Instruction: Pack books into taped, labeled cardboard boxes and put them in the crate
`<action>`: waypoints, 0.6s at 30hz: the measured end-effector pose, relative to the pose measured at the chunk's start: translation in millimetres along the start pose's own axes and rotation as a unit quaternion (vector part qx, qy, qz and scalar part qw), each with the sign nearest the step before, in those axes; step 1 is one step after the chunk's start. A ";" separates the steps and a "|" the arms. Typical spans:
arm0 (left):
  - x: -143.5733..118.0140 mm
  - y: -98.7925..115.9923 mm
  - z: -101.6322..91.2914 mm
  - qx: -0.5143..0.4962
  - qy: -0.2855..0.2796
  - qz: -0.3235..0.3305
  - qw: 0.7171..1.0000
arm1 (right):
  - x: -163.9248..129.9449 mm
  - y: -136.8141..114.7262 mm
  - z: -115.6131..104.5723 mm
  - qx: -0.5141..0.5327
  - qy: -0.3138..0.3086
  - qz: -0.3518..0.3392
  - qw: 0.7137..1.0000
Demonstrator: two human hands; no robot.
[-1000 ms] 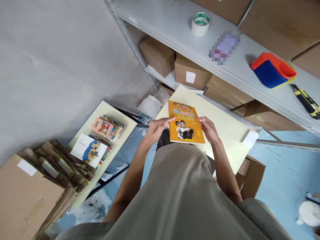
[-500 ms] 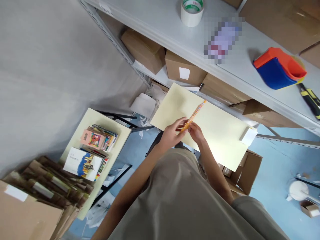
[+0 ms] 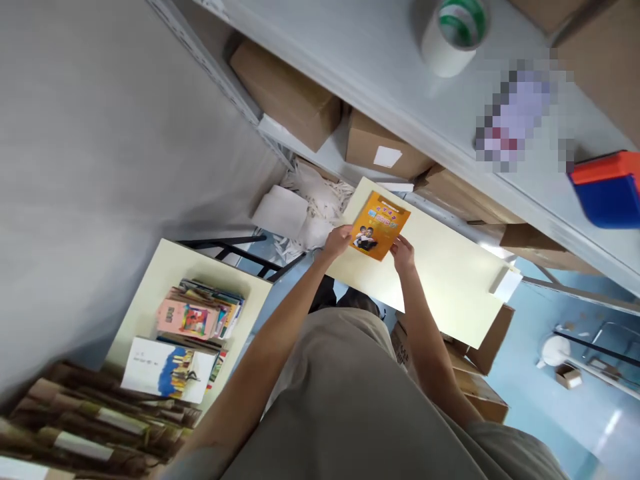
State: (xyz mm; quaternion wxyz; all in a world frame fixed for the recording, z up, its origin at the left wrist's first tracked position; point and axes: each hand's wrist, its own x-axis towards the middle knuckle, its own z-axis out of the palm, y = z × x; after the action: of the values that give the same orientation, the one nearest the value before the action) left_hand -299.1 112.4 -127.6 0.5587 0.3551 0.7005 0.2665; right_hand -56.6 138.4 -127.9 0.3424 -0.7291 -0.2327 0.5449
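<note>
Grey-brown cloth, the shirt (image 3: 345, 400) of the person, fills the near part of the view, with both bare forearms reaching forward past it. At their ends the left hand (image 3: 339, 241) is clamped on the left edge of an orange book (image 3: 381, 223), and the right hand (image 3: 403, 255) grips the opposite edge, near its lower corner. The book is held between the two, front cover up and slightly turned, over the left part of a pale yellow table (image 3: 440, 273); whether it touches the top, I cannot tell. A white block (image 3: 506, 285) sits at the table's right end, and an open carton (image 3: 493, 340) stands below that end.

To the left, a side table (image 3: 150, 280) carries two piles of books side by side, one topped by a pink book (image 3: 175, 319), the other by a white book (image 3: 145, 370) with a blue and yellow picture. A cardboard stack (image 3: 75, 413) lies against its near end.

Beyond the table rises a grey shelf (image 3: 350, 40). On its upper board are a tape roll (image 3: 445, 50), a pixelated item (image 3: 520, 113) and a red-and-blue thing (image 3: 607, 193) cut off by the right edge. Brown boxes (image 3: 290, 100) fill the level beneath. Far right, a small box (image 3: 569, 377) rests on the blue floor (image 3: 575, 427).
</note>
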 end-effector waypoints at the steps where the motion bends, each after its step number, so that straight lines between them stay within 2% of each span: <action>1: 2.3 -8.1 -5.0 -0.034 -0.005 -0.011 0.999 | -0.9 -0.3 1.3 -0.028 0.024 -0.005 0.999; 5: 1.1 -53.1 -37.4 -0.142 0.020 -0.078 0.987 | -14.9 -7.7 9.9 -0.112 0.107 -0.044 0.987; 8: -0.7 -96.1 -68.9 -0.166 0.056 -0.130 0.976 | -27.7 -17.6 40.0 -0.187 0.079 -0.124 0.971; 10: 2.7 -124.1 -87.3 -0.177 0.084 -0.163 0.967 | -31.2 -23.5 76.0 -0.254 0.021 -0.181 0.950; 13: 15.9 -157.9 -106.2 -0.199 0.114 -0.205 0.952 | -22.2 -26.4 148.6 -0.351 -0.081 -0.260 0.896; 14: 21.9 -166.4 -110.1 -0.209 0.120 -0.215 0.946 | -14.8 -24.8 175.5 -0.384 -0.124 -0.278 0.872; 16: 35.7 -180.2 -114.7 -0.232 0.127 -0.233 0.936 | 5.4 -16.4 229.5 -0.474 -0.200 -0.290 0.807; 18: 51.2 -191.7 -116.2 -0.256 0.132 -0.248 0.925 | 30.8 -1.0 279.0 -0.570 -0.255 -0.259 0.737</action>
State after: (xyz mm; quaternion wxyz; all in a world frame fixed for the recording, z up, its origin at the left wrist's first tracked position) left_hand -456.6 39.7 -278.5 0.5816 -0.0235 0.7413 0.3341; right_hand -313.6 229.5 -194.7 -0.0812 -0.5330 -0.7584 0.3662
